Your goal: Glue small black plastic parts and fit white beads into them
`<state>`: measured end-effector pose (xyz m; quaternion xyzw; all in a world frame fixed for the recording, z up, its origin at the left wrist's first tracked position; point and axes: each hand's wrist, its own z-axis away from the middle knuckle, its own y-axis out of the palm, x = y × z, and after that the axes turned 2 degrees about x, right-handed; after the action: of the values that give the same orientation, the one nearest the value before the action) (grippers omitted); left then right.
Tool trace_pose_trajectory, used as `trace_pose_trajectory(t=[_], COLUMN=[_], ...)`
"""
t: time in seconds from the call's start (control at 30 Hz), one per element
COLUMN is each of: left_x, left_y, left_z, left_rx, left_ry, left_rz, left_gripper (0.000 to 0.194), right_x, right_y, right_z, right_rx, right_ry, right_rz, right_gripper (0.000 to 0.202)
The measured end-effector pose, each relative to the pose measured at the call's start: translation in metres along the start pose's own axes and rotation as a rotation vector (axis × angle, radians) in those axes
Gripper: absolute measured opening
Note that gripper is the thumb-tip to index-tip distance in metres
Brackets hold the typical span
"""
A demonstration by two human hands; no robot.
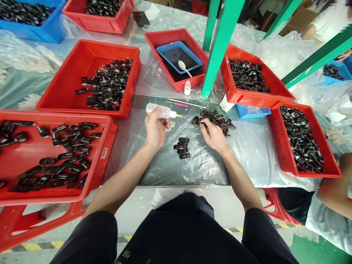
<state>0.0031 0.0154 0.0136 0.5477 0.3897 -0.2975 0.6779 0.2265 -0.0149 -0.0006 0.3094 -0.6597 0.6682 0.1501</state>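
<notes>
In my left hand [156,126] is a clear squeeze bottle [161,111] with a thin needle tip, its fingers wrapped round it. The needle points right, towards my other hand. My right hand [213,135] pinches a small dark plastic part [204,124], mostly covered by the fingers. A loose pile of similar glossy dark parts [220,120] lies just beyond that hand. Between my forearms a small group of the same parts [182,147] rests on the plastic-covered table [162,168]. Some tiny white pieces [171,127] lie beside my left hand, partly hidden by it.
Red bins of dark parts stand left [107,146] and right [302,174]. Ahead, a red tray [178,86] holds a blue tray [198,66] and white spoon [182,66]. A small white bottle [187,88], pink stick [180,105] and green post [217,55] are nearby. A person's arm [337,190] shows right.
</notes>
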Motion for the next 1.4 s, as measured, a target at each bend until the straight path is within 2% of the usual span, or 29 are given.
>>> trace_pose_trajectory(t=[0.17, 0.33, 0.57, 0.9, 0.97, 1.07, 1.3, 1.4], left_x=[0.002, 0.002, 0.001, 0.003, 0.002, 0.002, 0.003, 0.004], left_y=[-0.002, -0.002, -0.001, -0.002, -0.002, -0.001, -0.001, -0.002], left_z=[-0.001, -0.001, 0.001, 0.0, 0.0, 0.0, 0.001, 0.001], left_rx=[0.036, 0.024, 0.0, 0.026, 0.028, 0.019, 0.035, 0.056], left_ry=[0.017, 0.011, -0.035, -0.013, -0.01, -0.012, -0.02, -0.007], left_rz=[0.009, -0.022, -0.044, -0.03, -0.019, -0.014, -0.039, -0.043], left_gripper=[0.039, 0.042, 0.043, 0.041, 0.041, 0.039, 0.04, 0.039], right_x=[0.001, 0.006, 0.017, 0.015, 0.013, 0.008, -0.004, -0.002], right_y=[0.0, -0.001, 0.0, 0.009, 0.008, 0.003, 0.007, 0.01], right_z=[0.002, 0.005, 0.005, 0.002, 0.002, 0.002, -0.001, -0.002], right_rx=[0.072, 0.044, 0.085, 0.114, 0.101, 0.066, 0.053, 0.089], right_ry=[0.041, 0.032, 0.138, 0.196, 0.207, 0.193, -0.033, -0.069], right_rz=[0.101, 0.185, 0.294, 0.353, 0.312, 0.154, -0.42, -0.633], right_gripper=[0.025, 0.028, 0.033, 0.041, 0.038, 0.024, 0.016, 0.028])
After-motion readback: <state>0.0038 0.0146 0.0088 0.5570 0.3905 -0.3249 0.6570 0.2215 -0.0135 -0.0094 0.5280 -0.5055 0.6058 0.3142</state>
